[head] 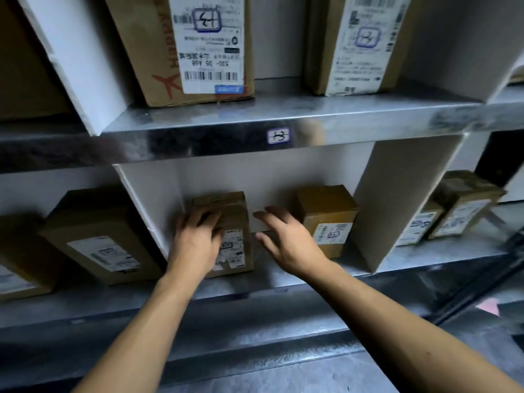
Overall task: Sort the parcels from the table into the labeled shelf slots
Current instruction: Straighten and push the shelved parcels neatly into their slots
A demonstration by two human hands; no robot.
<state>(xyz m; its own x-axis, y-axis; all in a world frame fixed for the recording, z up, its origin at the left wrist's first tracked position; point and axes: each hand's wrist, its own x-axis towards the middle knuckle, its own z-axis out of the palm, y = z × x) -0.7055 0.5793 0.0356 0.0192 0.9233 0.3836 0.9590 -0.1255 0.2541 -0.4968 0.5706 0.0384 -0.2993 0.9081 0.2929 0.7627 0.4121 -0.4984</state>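
We have both hands inside the lower middle slot of the grey metal shelf (pixel 283 109), under the small white edge sticker (pixel 278 136) that seems to read "13", though the blur makes us unsure. Our left hand (pixel 197 239) lies flat over the top and front of the small brown cardboard parcel with a white shipping label (pixel 235 234), fingers curled on its upper face. The parcel stands upright on the shelf floor, hard against the white divider panel (pixel 150 199) at its nine o'clock. Our right hand (pixel 286 239) is spread wide and holds nothing, hovering just beside the parcel at its three o'clock.

The main risk we judge is tipping. The parcel is tall and narrow, and pressure high on its face could rock it backward or twist it against the divider. It also sits near the front lip, so drawing the left hand away with fingers hooked could drag it off the edge.

A second squat brown carton with a white label (pixel 329 219) stands at three o'clock of our right hand, apart from it. A careless sweep could knock it toward the far white partition (pixel 402 199).

Lastly, if the parcel's number does not match the sticker, it is misfiled; the label is too smeared for us to check.
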